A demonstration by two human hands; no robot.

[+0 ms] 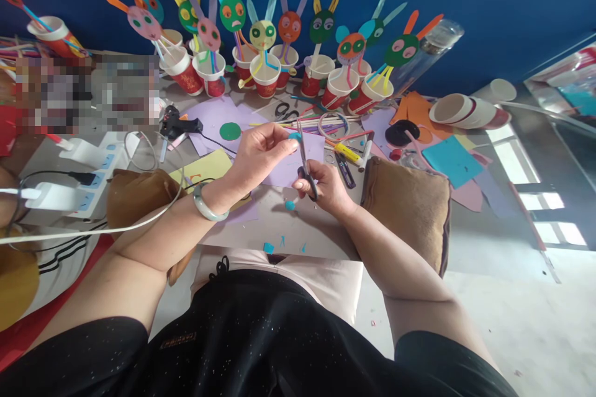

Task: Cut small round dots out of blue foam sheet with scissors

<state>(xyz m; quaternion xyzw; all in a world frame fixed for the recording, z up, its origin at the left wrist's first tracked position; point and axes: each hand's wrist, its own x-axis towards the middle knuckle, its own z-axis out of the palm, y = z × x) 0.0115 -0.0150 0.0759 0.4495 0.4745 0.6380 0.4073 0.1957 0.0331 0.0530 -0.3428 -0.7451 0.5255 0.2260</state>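
Note:
My left hand [265, 152] pinches a small piece of blue paper [295, 136] between thumb and fingertips. The fingers of my right hand [323, 186] are in the handles of a pair of scissors [305, 158], whose blades point away from me and stand right beside the blue piece. Whether the blades touch the paper I cannot tell. Below my hands a small round blue paper piece [290, 205] lies on the table [251, 236]. Several blue scraps [269, 248] lie near its front edge. Under my hands is a sheet of purple paper [284, 170].
Paper cups [265, 77] with rabbit-like paper heads line the back. A glue gun [179, 124], a green paper disc [230, 131], a yellow glue stick [349, 154] and a purple cutter [345, 170] surround my hands. Brown cushions [405, 211] flank me; a white cable [116, 229] crosses left.

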